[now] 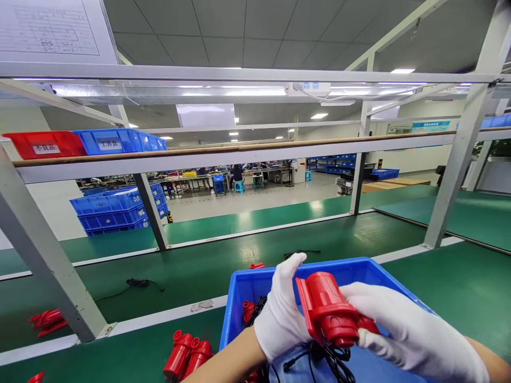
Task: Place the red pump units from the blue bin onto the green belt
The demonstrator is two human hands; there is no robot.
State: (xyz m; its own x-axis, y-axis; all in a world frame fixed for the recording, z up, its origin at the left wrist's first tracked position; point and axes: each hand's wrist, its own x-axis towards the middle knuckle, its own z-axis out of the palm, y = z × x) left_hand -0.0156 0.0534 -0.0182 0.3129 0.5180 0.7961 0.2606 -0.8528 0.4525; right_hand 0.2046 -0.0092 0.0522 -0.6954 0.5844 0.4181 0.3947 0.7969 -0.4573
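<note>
A red plastic housing is held up over a blue bin. My right hand, in a white glove, grips its right side between thumb and fingers. On the other side, my left hand, also gloved in white, has its thumb raised and its palm against the housing's left edge; its fingers are mostly hidden. Beneath the housing hangs or lies a bundle of black cable. Inside the bin at the left, another red part lies beside black cable.
Two red housings lie on the green bench left of the bin. Black cable rests further back. Metal posts and a shelf with red and blue bins frame the bench. People sit far behind.
</note>
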